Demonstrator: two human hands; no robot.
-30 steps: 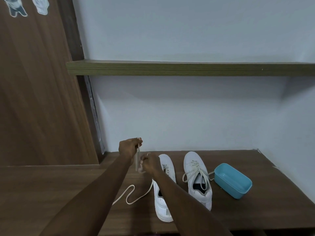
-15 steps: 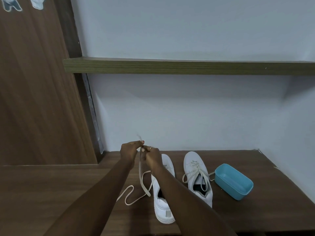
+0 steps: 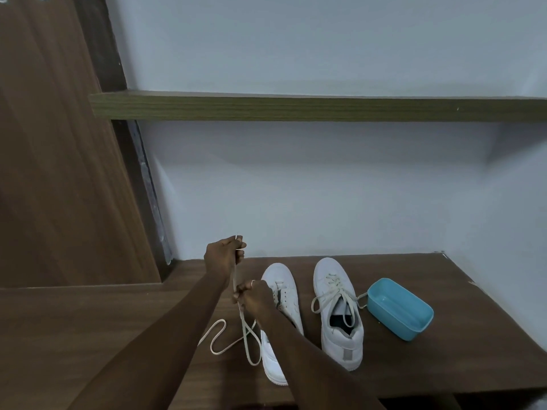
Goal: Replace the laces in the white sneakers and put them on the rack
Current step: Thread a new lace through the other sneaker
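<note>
Both arms stretched forward over bench (image 3: 444, 291). Left hand (image 3: 224, 254) raised, fist clenched round lace (image 3: 235, 273) end; right hand (image 3: 254, 295) lower, pinching same lace taut beside unlaced sneaker (image 3: 281, 294); slack looped on bench

Two white sneakers stand side by side on a wooden board (image 3: 414, 365), toes toward the wall, apart from each other. Left sneaker (image 3: 284, 294): eyelets bare, heel partly hidden behind a forearm. Right sneaker (image 3: 340, 318): cream lace (image 3: 334, 294) threaded, untied, its ends splayed to both sides; dark insole and grey heel tab visible. Loose lace (image 3: 236, 344): cream, one end pinched in the raised left hand (image 3: 225, 254), a lower point pinched in the right hand (image 3: 254, 295), the remainder looping on the board just left of the left sneaker. Shelf (image 3: 296, 109): wooden, wall-mounted, well above the sneakers.
</note>
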